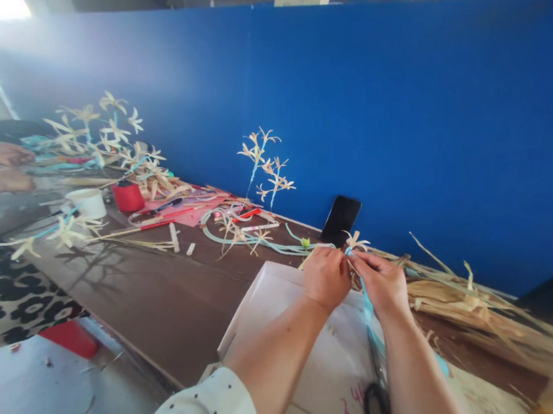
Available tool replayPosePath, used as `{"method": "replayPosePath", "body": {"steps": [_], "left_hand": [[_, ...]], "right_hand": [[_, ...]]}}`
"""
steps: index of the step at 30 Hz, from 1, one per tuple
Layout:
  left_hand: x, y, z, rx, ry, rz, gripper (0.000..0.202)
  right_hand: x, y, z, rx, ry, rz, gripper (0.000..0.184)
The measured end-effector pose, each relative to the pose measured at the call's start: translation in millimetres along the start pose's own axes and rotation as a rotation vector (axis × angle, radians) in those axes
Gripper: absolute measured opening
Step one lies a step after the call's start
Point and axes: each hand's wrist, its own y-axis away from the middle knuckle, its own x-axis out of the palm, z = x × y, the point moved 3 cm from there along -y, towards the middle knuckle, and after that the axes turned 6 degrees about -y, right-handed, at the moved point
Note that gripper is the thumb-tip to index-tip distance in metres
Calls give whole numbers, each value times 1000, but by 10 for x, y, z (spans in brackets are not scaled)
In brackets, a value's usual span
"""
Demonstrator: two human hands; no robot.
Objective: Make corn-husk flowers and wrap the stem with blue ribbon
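My left hand [328, 274] is closed beside the stem of a small cream flower [356, 242] with narrow, dried-husk-like petals. Its fingertips are largely hidden behind the knuckles. Close against it, my right hand [381, 283] pinches light blue tape [368, 306] just below the petals, where some blue is wrapped around the stem. The tape's loose length hangs down between my forearms. Under my hands lies a white cardboard box or sheet [271, 328]. Black-handled scissors [376, 406] rest on it, partly covered by my right forearm.
A black phone [341, 219] leans against the blue partition [397, 118]. Dried husks [460, 305] lie at right. Finished-looking flower stems [271, 160] stand near the partition. A white cup [88, 203] and red spool [128, 197] sit left, near another person's hands [8, 154].
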Motion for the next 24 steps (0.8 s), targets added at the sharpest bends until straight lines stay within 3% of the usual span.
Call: {"method": "replayPosePath", "body": {"steps": [7,15,24], "left_hand": [[-27,-11,-25,-3,-61,-31,17],[-19,-6,19,-57,-39,-18,18],[-9,4,39,-51,-54,-13,17]], "right_hand": [[39,29,103,-56,26,-45,28],[23,8,61,2,44,-56,32],[105,-19,-76,56,-155,-44,32]]}}
